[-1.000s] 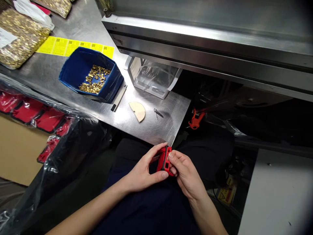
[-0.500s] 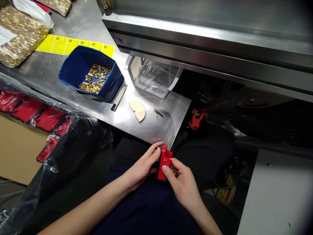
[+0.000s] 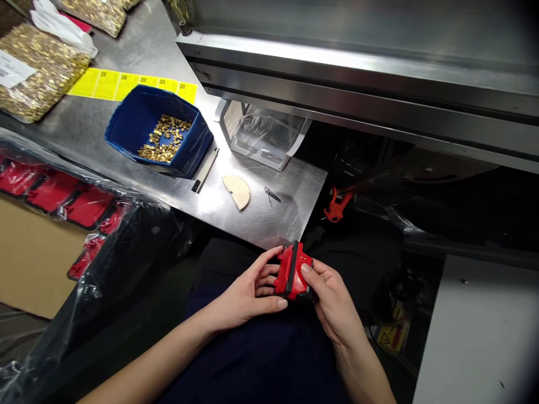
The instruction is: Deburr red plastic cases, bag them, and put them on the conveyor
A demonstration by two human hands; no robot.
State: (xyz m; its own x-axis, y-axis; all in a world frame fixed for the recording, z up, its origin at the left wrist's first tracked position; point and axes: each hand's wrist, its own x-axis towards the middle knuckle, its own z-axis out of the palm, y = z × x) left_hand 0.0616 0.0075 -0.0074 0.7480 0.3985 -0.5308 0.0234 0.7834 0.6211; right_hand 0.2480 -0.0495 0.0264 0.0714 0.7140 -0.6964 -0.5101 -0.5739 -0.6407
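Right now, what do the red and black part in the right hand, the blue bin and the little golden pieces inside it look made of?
Red and black part: probably moulded plastic, smooth with a soft sheen. Blue bin: likely plastic, judging by its glossy highlights. Golden pieces: apparently metal, perhaps brass or just brass-plated, from their bright yellow glints.

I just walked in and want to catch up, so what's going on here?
Someone is handling a red-and-black plastic part near the corner of a shiny metal tabletop. The right hand grips it, thumb on a red face, while the left hand curves around its other side, fingers spread. On the tabletop are an open blue bin holding small gold-coloured metal pieces and a flat cream-coloured half-disc.
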